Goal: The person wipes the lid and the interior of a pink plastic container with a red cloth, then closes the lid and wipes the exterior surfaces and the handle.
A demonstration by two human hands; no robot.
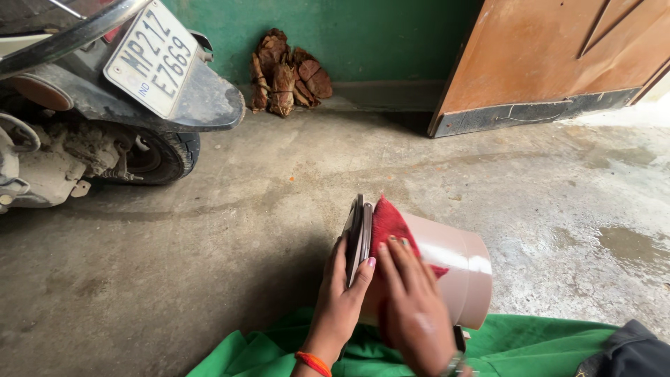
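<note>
1. A beige pail lies on its side low in the frame, over a green cloth on the person's lap, its base end turned left and its open mouth right.
2. A red rag is draped over the pail's upper wall near the base.
3. The right hand lies flat on the rag, fingers spread and pressing it to the wall, pinching nothing.
4. The left hand cups the base rim, thumb up along its edge and fingers behind; a loose steadying hold, though how tightly it closes cannot be told.
5. The pail looks like light, stiff plastic with a glossy skin, likely slick under a bare palm and apt to roll; the rimmed base and the open lip seem the surest places to take hold, and the soft rag adds friction.
6. Beyond lies a stained concrete floor, damp at the right.
7. A scooter's rear wheel and mudguard stand upper left.
8. Dry brown leaves sit against a green wall, beside an orange door.
</note>
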